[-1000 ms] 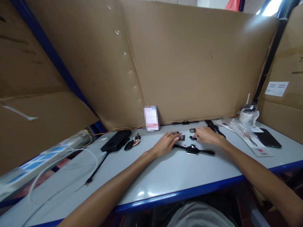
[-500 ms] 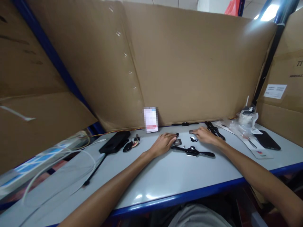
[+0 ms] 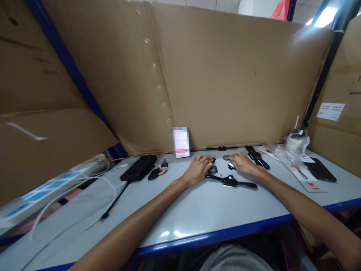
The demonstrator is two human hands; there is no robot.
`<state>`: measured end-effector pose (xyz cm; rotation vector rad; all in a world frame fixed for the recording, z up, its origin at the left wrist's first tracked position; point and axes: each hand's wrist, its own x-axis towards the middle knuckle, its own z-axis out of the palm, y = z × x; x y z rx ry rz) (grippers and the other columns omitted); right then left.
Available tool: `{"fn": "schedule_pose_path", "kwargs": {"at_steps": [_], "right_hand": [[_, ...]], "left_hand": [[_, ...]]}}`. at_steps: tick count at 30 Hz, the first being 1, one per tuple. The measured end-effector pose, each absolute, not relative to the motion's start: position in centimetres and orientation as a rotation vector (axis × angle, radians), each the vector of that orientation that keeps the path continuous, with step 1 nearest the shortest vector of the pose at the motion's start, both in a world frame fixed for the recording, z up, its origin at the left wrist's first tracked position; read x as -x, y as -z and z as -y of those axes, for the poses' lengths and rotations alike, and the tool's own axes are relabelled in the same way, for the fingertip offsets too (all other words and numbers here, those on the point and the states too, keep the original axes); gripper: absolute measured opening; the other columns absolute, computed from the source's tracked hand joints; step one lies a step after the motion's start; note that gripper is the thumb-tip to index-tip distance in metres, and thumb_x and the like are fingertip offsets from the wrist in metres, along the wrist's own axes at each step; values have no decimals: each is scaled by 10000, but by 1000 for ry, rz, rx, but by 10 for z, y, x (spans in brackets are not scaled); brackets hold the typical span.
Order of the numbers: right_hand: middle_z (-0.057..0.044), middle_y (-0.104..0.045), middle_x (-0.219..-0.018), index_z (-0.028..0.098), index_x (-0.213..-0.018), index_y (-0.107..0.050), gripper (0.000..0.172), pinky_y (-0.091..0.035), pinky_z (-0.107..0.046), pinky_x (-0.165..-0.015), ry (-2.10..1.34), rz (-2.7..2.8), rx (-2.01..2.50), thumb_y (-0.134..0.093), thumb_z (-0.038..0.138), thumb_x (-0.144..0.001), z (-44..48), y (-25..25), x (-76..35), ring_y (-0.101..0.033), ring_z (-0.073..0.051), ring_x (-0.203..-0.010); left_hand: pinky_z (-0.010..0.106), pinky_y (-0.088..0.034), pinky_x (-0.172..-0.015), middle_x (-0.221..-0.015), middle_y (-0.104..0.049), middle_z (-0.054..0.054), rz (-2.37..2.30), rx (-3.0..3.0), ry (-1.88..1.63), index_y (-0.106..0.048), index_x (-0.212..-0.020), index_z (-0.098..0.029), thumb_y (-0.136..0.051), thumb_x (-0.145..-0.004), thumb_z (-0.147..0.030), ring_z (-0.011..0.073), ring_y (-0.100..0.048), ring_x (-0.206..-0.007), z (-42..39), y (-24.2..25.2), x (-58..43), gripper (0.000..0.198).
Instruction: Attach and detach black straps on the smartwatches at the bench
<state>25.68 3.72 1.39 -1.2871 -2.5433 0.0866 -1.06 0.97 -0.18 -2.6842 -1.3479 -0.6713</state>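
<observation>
My left hand (image 3: 198,169) lies palm down on the table, fingers stretched out and slightly apart. By its fingertips are a small black part (image 3: 213,160) and a thin dark square blade (image 3: 213,169). My right hand (image 3: 243,163) has its fingers drawn together, with the fingertips on a small grey metal blade (image 3: 226,157) at table level. Just below those fingers is a black cap piece with a shiny edge (image 3: 231,166). In front of both hands a black spokeshave (image 3: 230,181) with two handles lies flat, a small screw (image 3: 220,176) beside it.
Another spokeshave (image 3: 222,148) lies along the cardboard wall (image 3: 225,82). More black tools (image 3: 257,157) lie right of my right hand, near plastic packaging (image 3: 284,157) and a black phone (image 3: 321,169). Leftward are a lit phone (image 3: 181,143), keys (image 3: 158,170), a black device (image 3: 138,168) and a power strip (image 3: 47,190).
My right fingertips and the grey blade have shifted slightly left, away from the black cap piece. My left hand stays nearly in place. The view has turned a little.
</observation>
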Motion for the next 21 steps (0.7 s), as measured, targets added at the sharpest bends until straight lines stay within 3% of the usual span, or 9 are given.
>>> {"fn": "schedule_pose_path", "kwargs": {"at_steps": [5, 21], "right_hand": [[-121, -725, -1202, 190, -1268, -691, 409, -424, -333, -973, -92, 2580, 1264, -465, 104, -939, -35, -15, -255, -632, -252, -1130], [-123, -712, -1233, 195, -1277, -677, 402, -428, -312, -957, -79, 2610, 1237, -460, 109, -950, -32, -16, -255, -636, -242, -1129]], "left_hand": [[453, -399, -1000, -1274, -668, 62, 1396, 2734, 651, -699, -1208, -255, -247, -1061, -450, 263, -525, -1148, -14, 5, 12, 514], [477, -410, -1043, -1362, -642, 84, 1445, 2753, 713, -679, -1260, -222, -242, -1053, -489, 282, -513, -1256, -17, 10, 13, 552]]}}
